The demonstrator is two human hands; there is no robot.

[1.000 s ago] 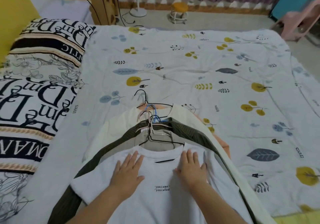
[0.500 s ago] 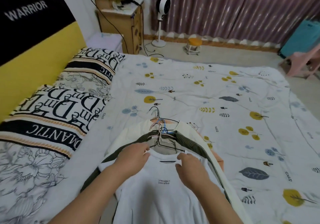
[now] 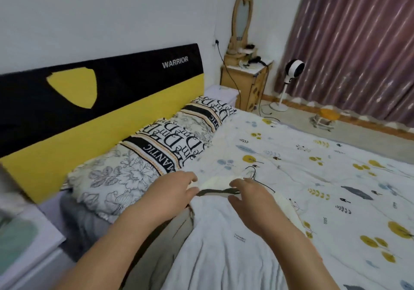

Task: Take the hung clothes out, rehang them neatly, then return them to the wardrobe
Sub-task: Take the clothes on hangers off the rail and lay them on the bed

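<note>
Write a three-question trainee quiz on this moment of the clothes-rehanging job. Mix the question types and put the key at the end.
1. True or false: both hands are at the top end of the clothes stack on the bed.
2. Multiple choice: the garment lying on top of the stack is A) a white T-shirt, B) a red jacket, C) blue jeans.
3. Fill in: the black wire hanger hook sticks out just beyond the ____ hand.

Key:
1. True. The left hand and right hand both sit at the collar end.
2. A.
3. Right.
</note>
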